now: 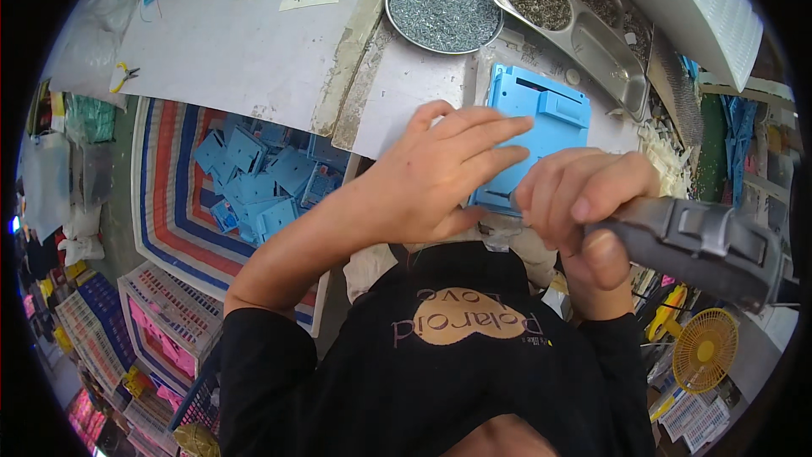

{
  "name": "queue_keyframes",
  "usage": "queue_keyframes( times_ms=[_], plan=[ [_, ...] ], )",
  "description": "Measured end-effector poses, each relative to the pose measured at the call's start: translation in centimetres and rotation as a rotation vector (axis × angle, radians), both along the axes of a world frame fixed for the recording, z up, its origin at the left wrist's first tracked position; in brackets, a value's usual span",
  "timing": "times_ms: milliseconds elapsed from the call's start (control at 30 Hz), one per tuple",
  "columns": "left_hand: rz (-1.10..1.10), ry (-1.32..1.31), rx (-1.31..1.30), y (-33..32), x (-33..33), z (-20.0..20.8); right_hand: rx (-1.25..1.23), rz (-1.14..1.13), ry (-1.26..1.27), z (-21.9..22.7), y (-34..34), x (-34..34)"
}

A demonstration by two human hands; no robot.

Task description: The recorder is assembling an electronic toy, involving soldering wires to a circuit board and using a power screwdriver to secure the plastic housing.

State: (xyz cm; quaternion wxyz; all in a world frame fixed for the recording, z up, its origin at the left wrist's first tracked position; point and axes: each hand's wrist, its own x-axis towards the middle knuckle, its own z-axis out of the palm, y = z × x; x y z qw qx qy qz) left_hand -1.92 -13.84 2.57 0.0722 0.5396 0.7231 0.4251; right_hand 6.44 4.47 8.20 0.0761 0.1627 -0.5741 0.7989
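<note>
One blue panel (545,145) lies on your table (385,106) in the head view, your left hand (444,161) spread over its left edge, your right hand (588,195) wrapped around a dark tool (719,241). A filled dish (444,52) and steel tray (605,52) sit just beyond.

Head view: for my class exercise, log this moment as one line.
left hand: open, spread over blue panel; right hand: gripping dark tool; beyond: small metal pieces in round tray
</note>
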Motion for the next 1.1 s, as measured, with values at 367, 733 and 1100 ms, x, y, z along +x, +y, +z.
queue_keyframes(
  times_ms=[367,733,1100],
  plan=[
    [-0.025,0.07,-0.163,0.3,0.5,-1.7,0.394,-0.019,0.204,-2.4,-2.0,0.6],
    [-0.004,0.07,-0.07,-0.3,2.0,0.1,-0.066,-0.037,-0.064,0.8,-0.1,1.9],
    [0.158,0.084,0.063,0.0,3.9,-0.7,-0.142,0.072,-0.01,1.3,1.0,2.0]
  ],
)
